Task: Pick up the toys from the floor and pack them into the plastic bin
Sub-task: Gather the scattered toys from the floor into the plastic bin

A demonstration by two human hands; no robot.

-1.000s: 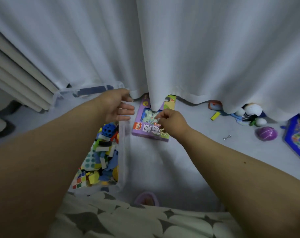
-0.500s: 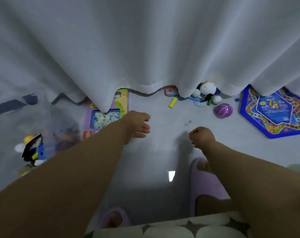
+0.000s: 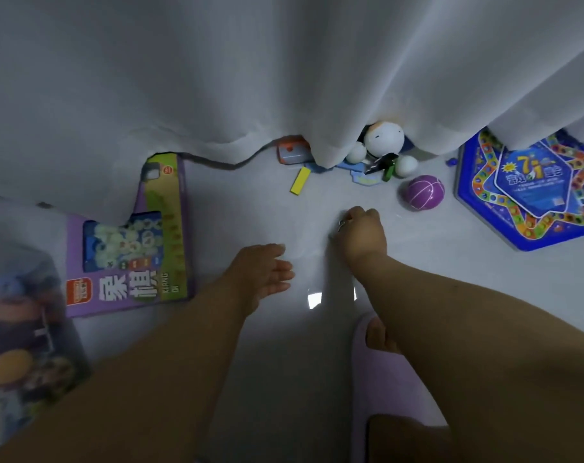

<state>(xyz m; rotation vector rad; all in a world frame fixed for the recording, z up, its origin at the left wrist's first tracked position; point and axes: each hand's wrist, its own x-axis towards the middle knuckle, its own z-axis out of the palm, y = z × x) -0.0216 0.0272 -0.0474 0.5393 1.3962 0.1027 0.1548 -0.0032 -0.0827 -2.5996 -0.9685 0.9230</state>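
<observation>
The plastic bin (image 3: 23,329) sits at the left edge of the view, its clear wall blurred, with a dim jumble of coloured toys showing through it. Just beside the bin, on its far-right side, a purple game box (image 3: 130,242) lies flat on the pale floor (image 3: 250,202), its far end tucked under the hem of the white curtain (image 3: 284,68). Further from the bin, past the box, the left hand (image 3: 264,272) hovers low over the bare floor with its fingers spread and loose, holding nothing. Beyond it again, the right hand (image 3: 364,232) is down at the floor with its fingers curled together around a small silver metal piece (image 3: 341,224) that peeks out at the fingertips; whether the piece is off the floor cannot be told. Farther still from the bin, along the curtain hem, lie a yellow block (image 3: 300,181), a small orange toy (image 3: 292,154) half under the cloth, a white plush figure (image 3: 382,145) and a purple ball (image 3: 422,192). At the side of the view opposite the bin, a blue hexagonal game board (image 3: 531,192) lies flat, one corner under the curtain. Near the bottom edge, well to the right of the bin, a foot in a lilac slipper (image 3: 384,379) stands beneath the right forearm.
</observation>
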